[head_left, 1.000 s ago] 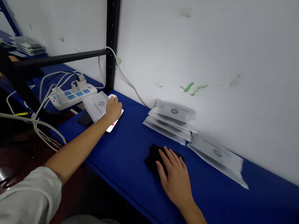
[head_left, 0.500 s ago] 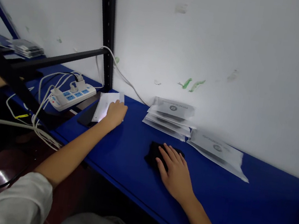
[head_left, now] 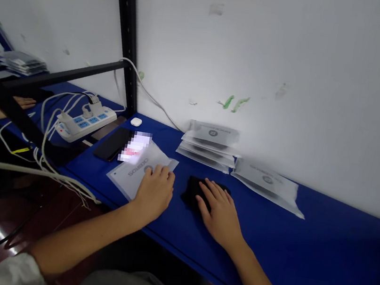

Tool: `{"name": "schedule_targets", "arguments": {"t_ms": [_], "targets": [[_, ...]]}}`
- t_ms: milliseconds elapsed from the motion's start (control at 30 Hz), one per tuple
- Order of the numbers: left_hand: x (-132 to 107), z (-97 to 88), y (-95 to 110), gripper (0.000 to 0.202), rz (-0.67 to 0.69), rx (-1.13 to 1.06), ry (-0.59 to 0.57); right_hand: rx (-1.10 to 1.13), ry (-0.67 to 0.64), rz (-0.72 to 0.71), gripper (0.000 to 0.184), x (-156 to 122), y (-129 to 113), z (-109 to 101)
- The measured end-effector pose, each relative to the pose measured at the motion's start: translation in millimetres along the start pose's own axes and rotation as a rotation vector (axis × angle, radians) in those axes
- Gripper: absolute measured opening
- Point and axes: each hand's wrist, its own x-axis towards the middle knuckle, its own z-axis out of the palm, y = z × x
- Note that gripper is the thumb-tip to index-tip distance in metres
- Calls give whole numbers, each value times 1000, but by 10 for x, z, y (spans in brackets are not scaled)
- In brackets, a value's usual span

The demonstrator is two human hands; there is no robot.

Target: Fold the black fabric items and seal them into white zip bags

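My left hand [head_left: 156, 190] has its fingers curled over the right edge of a frosted plastic bag [head_left: 131, 174] with dark lettering, which lies flat on the blue table. Just beyond that bag are a black flat phone-like object [head_left: 113, 144] and a bright patch blurred by pixels. My right hand [head_left: 220, 213] rests with fingers stretched out on a small folded black cloth [head_left: 190, 189]. Behind the hands, a stack of several frosted bags [head_left: 207, 145] leans near the wall, and another filled frosted bag [head_left: 266, 182] lies to its right.
A white power strip [head_left: 87, 125] with plugs and tangled white cables sits left, by a black metal rack post [head_left: 129, 38]. Near the post is a small white case [head_left: 136, 122]. Another person's hand [head_left: 22, 102] and a pile of bags [head_left: 21, 61] show at far left.
My left hand has drawn the frosted bag toward me and to the right, uncovering the white case and more of the black object. My right hand stays on the black cloth.
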Motion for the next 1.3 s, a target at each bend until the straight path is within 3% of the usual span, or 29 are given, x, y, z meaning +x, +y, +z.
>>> {"name": "schedule_targets", "arguments": {"t_ms": [100,200,633,933,1033,1300], "targets": [[63,93,-30,33,-65,25,-25,16,7,6,45,-2,3,3],[101,148,-73,26,-71,23,-73,24,5,9,44,-4,3,2],[113,189,-222,27,-70,35,-84,17,-14,15,44,-3,-3,-5],[-16,274,-56,25,193,53,53,19,-46,5,42,-48,16,-73],[-57,277,-59,26,255,80,44,15,-65,6,42,-127,32,-119],[-83,354,-138,27,77,212,60,53,-39,23,41,-243,12,-176]]}}
